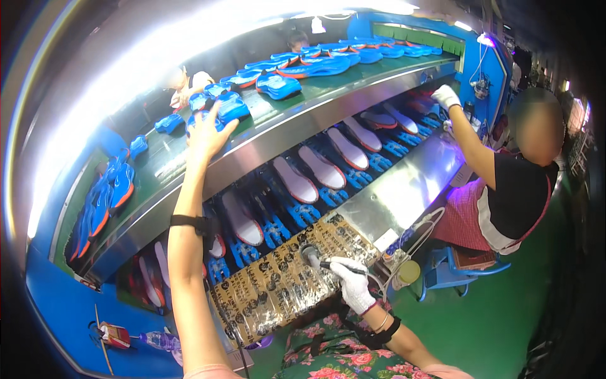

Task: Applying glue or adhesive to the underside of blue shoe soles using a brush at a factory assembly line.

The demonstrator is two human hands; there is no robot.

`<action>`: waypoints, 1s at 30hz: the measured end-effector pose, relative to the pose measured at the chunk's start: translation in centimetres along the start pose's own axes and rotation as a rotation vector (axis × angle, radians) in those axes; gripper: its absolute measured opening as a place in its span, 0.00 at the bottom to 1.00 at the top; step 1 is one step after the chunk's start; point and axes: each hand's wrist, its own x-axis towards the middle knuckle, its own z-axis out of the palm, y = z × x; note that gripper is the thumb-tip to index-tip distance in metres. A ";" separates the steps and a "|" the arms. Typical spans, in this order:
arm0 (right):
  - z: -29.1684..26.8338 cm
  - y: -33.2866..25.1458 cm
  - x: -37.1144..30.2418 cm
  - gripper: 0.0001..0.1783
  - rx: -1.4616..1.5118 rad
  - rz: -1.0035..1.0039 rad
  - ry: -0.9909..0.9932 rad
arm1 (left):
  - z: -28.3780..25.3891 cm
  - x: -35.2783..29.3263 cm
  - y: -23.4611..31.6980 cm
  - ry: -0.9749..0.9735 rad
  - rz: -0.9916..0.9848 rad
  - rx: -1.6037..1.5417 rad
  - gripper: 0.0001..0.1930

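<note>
My bare left hand [208, 134] reaches up to the upper green belt, fingers spread over a blue shoe sole [232, 107]; whether they grip it is hard to make out. More blue soles with orange edges [315, 67] lie along that belt. My right hand [353, 285], in a white glove, is closed round a dark-handled brush [334, 266]. The brush's round grey head is over a worktop covered with brown printed paper and clear film [271, 287]. On the lower level stand shoe pieces with pale undersides and red rims [295, 180], between blue holders [306, 215].
At the right a co-worker [521, 202] sits with a gloved hand [446, 96] raised to the line. A blue stool [442, 271], a pale round container [408, 271] and hoses stand nearby. A plastic bottle [161, 341] lies lower left. A metal ledge [284, 129] separates the levels.
</note>
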 end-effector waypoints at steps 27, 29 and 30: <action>-2.5 1.0 3.0 0.10 0.072 0.108 -0.019 | 4.4 3.8 20.5 -0.123 0.061 0.032 0.29; -1.6 -0.2 2.8 0.10 0.047 0.087 -0.003 | 5.1 4.3 19.8 -0.141 0.056 0.028 0.30; -1.4 -0.5 2.7 0.10 0.041 0.086 0.008 | 5.6 4.2 18.8 -0.107 0.105 -0.038 0.29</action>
